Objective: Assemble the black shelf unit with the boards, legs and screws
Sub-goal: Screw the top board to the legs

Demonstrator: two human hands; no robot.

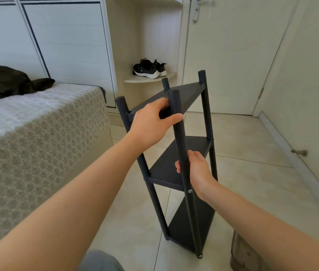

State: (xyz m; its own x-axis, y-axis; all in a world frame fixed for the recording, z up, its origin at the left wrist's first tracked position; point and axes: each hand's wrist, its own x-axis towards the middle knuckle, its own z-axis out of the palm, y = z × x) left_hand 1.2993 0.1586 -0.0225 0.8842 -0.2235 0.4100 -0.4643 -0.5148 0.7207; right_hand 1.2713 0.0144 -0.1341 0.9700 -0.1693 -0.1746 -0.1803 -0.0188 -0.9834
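The black shelf unit [203, 149] stands upright on the tiled floor with three boards between dark round legs. My left hand [150, 126] grips the near edge of the top board [184, 96], its thumb against the nearest leg [180, 137]. Lower down, my right hand [197, 171] wraps round that same leg, just above the middle board [166, 173]. A silver screw head [190, 191] shows in this leg at the middle board. The bottom board [192, 227] lies near the floor.
A bed [37, 133] with a patterned cover stands close on the left, dark clothing [8, 81] on it. Black sneakers [149, 68] sit on a corner shelf behind. A closed door [233, 55] and a wall with a doorstop [299, 152] lie to the right. A slipper [242, 253] is near the unit's base.
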